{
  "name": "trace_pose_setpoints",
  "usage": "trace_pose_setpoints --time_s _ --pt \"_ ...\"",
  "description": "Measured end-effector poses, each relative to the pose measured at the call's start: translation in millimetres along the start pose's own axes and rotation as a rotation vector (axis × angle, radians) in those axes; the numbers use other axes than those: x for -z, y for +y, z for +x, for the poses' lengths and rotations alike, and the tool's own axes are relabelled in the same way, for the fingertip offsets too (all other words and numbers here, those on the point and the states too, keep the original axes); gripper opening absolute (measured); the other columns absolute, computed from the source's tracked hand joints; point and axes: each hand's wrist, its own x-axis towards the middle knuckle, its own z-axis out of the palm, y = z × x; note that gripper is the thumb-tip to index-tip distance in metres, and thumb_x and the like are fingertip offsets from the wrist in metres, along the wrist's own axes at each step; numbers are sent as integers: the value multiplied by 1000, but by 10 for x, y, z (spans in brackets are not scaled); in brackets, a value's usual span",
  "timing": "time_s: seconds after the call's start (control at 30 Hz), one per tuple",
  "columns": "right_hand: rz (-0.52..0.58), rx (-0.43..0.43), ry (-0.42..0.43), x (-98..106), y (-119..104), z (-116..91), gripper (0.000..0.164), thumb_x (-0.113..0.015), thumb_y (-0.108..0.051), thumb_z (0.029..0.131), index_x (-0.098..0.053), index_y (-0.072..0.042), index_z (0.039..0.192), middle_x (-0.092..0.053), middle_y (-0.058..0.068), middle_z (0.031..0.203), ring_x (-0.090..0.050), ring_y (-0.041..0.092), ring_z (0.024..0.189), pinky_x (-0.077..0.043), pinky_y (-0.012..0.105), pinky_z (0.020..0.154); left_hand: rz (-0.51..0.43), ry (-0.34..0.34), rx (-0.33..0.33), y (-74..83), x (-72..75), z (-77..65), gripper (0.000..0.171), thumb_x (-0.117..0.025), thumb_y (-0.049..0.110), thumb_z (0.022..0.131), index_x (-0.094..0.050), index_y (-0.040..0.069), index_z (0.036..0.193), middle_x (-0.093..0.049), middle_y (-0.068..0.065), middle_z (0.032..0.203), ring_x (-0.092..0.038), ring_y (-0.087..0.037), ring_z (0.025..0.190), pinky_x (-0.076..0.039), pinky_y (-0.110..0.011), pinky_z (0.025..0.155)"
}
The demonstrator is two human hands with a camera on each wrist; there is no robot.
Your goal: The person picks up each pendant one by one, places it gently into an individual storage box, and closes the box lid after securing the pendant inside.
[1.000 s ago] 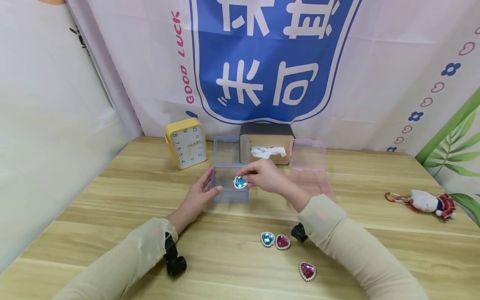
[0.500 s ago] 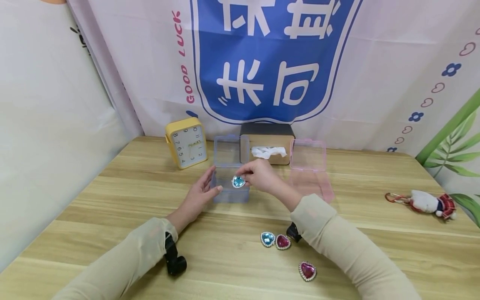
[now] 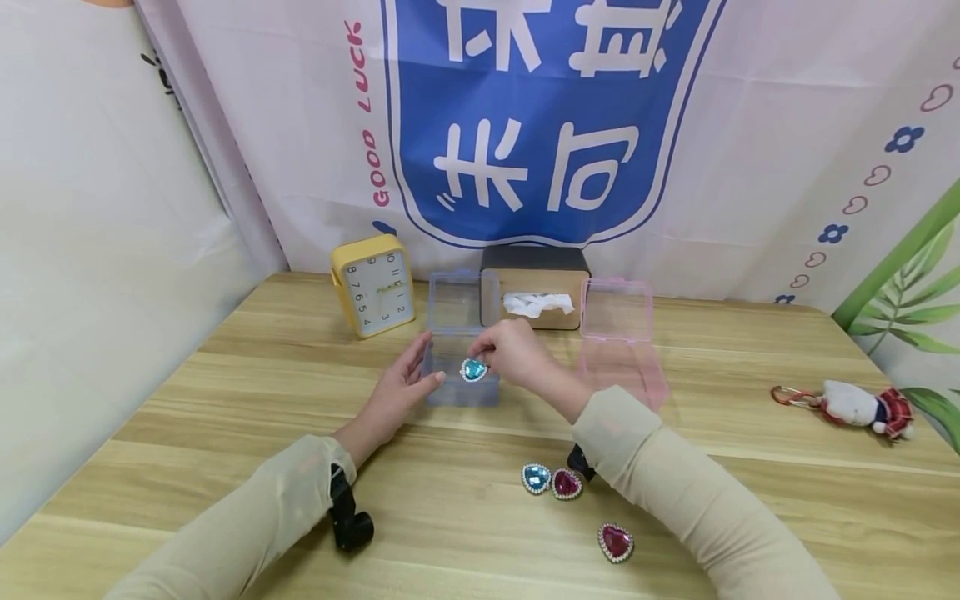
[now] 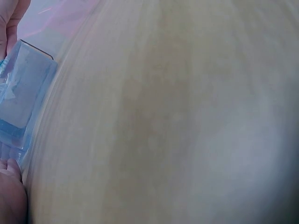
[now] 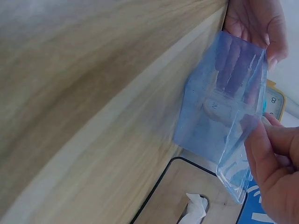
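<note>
A blue heart-shaped gem (image 3: 473, 369) with a pearly rim is pinched in my right hand (image 3: 517, 352). It hangs over a see-through blue plastic box (image 3: 463, 394) whose hinged lid (image 3: 454, 302) stands up. My left hand (image 3: 395, 398) lies along the box's left side, fingers fairly straight and thumb near the front. Through the box wall (image 5: 201, 121) in the right wrist view, those left fingers show against its far side. Nearer on the table are another blue heart gem (image 3: 536, 478) and two crimson ones, one (image 3: 567, 483) beside it and one (image 3: 616, 542) closer to me.
To the right stands a pink see-through box (image 3: 621, 367), lid raised. Behind are a tissue box (image 3: 535, 279) and a yellow clock (image 3: 373, 286). A plush keychain (image 3: 855, 407) lies at the far right of the wooden table (image 3: 247, 467).
My right hand has shifted slightly left, and the pinched gem has moved left and a little lower over the blue box. The left hand and the gems on the table stay put.
</note>
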Motion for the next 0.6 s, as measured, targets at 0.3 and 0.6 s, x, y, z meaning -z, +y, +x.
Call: trace_pose_setpoints --time_s 0.3,0.6 --pt "69 -32 25 8 -11 -43 16 -63 0 83 -74 -7 93 -72 4 86 -64 9 68 -50 16 53 -5 2 8 9 -12 -17 73 -59 10 89 -17 10 148 -13 -8 155 -13 -25 142 -19 -33 116" --pt "171 -35 38 181 -123 -129 16 -63 -3 86 -73 -8 97 -72 6 92 -68 12 75 -55 19 63 -1 13 2 20 -6 -21 73 -60 10 88 -18 11 148 -14 -8 155 -15 -25 141 -20 -33 116"
